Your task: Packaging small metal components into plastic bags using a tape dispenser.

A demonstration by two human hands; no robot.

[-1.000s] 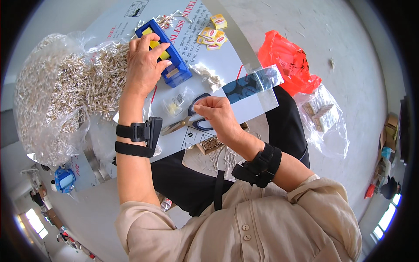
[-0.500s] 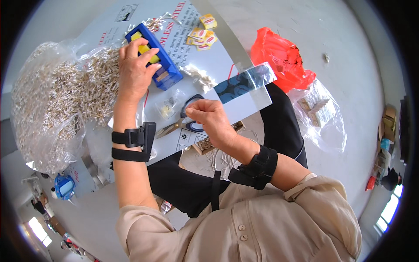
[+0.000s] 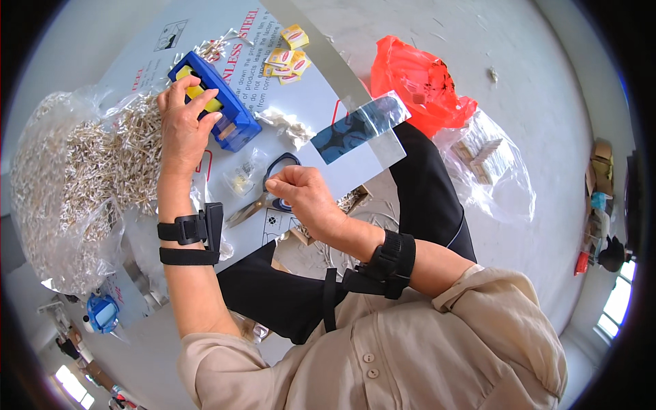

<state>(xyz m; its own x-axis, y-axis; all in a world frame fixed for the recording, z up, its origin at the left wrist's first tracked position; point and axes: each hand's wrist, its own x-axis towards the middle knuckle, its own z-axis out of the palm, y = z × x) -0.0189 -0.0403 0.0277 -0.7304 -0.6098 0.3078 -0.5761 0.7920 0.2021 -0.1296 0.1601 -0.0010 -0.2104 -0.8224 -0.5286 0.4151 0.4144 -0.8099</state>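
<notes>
My left hand (image 3: 184, 126) lies over a long blue plastic holder (image 3: 240, 130) with a yellow part inside. Its fingers curl onto the yellow part and the thumb rests near the holder's near side. In front of my body my right hand (image 3: 307, 198) is pinched, thumb against forefinger; anything between the fingertips is too small to make out. Beneath and beside that hand lie scissors (image 3: 247, 210) with dark handles, partly covered by it. A small clear bag (image 3: 244, 174) with pale bits sits left of the scissors.
A large clear bag of cotton swabs (image 3: 89, 171) spreads at left. More swabs (image 3: 213, 48) lie beyond the holder. Small yellow packets (image 3: 283, 60), crumpled white tissue (image 3: 290, 126) and a shiny box (image 3: 359, 133) are on the table. A red bag (image 3: 417, 82) stands right, beside a clear bag (image 3: 488, 164).
The whole scene has shifted left and slightly down in the picture. Both hands keep nearly the same pose and place relative to the holder and scissors.
</notes>
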